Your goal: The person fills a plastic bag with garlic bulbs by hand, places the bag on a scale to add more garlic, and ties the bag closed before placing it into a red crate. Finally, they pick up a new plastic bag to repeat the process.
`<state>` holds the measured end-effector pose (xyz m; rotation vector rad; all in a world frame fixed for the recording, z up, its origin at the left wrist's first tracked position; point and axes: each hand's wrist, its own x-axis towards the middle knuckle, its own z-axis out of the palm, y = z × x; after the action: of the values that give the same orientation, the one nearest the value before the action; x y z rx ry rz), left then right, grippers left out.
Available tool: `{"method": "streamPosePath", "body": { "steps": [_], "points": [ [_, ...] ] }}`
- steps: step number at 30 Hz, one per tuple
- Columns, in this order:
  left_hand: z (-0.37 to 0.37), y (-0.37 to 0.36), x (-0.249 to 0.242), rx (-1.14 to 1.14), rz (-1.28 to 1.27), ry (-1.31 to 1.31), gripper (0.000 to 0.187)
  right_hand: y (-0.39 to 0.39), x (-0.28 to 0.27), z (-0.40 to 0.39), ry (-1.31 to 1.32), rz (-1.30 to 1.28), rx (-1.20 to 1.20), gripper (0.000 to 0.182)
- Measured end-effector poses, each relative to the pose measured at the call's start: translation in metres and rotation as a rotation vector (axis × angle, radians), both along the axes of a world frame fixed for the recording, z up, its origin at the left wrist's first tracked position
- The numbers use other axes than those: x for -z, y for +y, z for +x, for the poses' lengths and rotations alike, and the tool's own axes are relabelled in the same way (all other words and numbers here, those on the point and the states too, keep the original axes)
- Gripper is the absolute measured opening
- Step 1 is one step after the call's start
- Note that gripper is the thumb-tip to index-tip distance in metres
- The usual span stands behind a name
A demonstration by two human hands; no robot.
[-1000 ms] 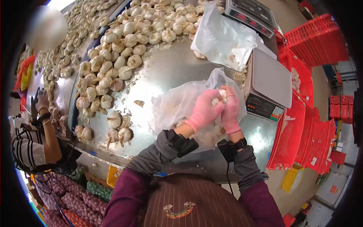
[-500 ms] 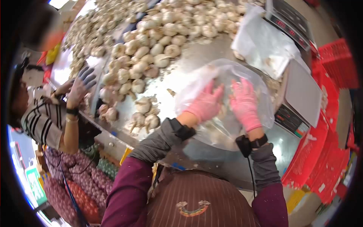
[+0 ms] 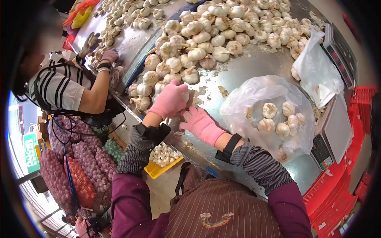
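A clear plastic bag point(image 3: 246, 97) lies on the metal table point(image 3: 254, 63) with several garlic bulbs point(image 3: 266, 125) inside. To its left, both pink-gloved hands are near the table's front edge. My left hand point(image 3: 170, 99) is wrapped round a garlic bulb at the front of the big garlic pile point(image 3: 206, 39). My right hand point(image 3: 201, 125) is just right of it and lower, its fingers bent towards the same spot; what lies under its fingertips is hidden.
Scales point(image 3: 337, 131) and a white bag point(image 3: 317, 71) stand at the right, near red crates point(image 3: 361, 111). A co-worker point(image 3: 63, 87) works at the left. Below are a yellow crate of garlic point(image 3: 162, 156) and net sacks point(image 3: 59, 174).
Both my hands have left the plastic bag and moved left to the front of the garlic pile. The left one has closed on a bulb. The view has shifted, and the co-worker's hands have moved.
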<state>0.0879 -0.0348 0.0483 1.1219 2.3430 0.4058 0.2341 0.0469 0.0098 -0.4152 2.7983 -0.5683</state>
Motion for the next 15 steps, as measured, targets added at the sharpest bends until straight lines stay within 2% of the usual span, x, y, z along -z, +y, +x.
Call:
{"method": "streamPosePath", "body": {
  "steps": [2, 4, 5, 6, 8, 9, 10, 11, 13, 15],
  "points": [
    [0.005, -0.009, 0.004, 0.092, 0.012, 0.187, 0.028, -0.003, 0.005, -0.006, -0.070, 0.021, -0.020, 0.036],
    [-0.001, -0.015, 0.007, 0.126, 0.042, 0.166, 0.028, 0.006, 0.006, -0.004, -0.074, -0.336, 0.221, 0.031],
    [-0.001, -0.015, 0.007, 0.149, 0.058, 0.208, 0.026, 0.008, 0.004, -0.004, -0.216, -1.007, 0.419, 0.021],
    [-0.001, -0.015, 0.007, 0.176, 0.075, 0.248, 0.024, 0.014, 0.002, -0.001, -0.215, -1.003, 0.414, 0.021],
    [0.001, -0.013, 0.006, 0.217, 0.096, 0.285, 0.022, 0.025, -0.006, 0.011, -1.061, -2.363, 0.873, 0.018],
    [0.002, -0.012, 0.006, 0.213, 0.064, 0.347, 0.022, 0.026, -0.017, 0.015, -1.032, -2.518, 1.007, 0.018],
    [0.004, -0.010, 0.005, 0.211, 0.033, 0.408, 0.021, 0.025, -0.028, 0.018, -1.012, -2.527, 1.015, 0.018],
    [0.005, -0.005, 0.007, 0.232, -0.020, 0.479, 0.020, 0.024, -0.042, 0.020, -0.959, -2.504, 1.119, 0.019],
    [-0.001, 0.000, 0.008, 0.259, -0.025, 0.442, 0.018, 0.019, -0.064, 0.022, -0.875, -2.462, 1.259, 0.017],
    [-0.005, 0.003, -0.012, 0.205, -0.008, 0.302, 0.017, 0.021, -0.059, 0.031, -0.815, -2.519, 1.204, 0.016]
  ]
}}
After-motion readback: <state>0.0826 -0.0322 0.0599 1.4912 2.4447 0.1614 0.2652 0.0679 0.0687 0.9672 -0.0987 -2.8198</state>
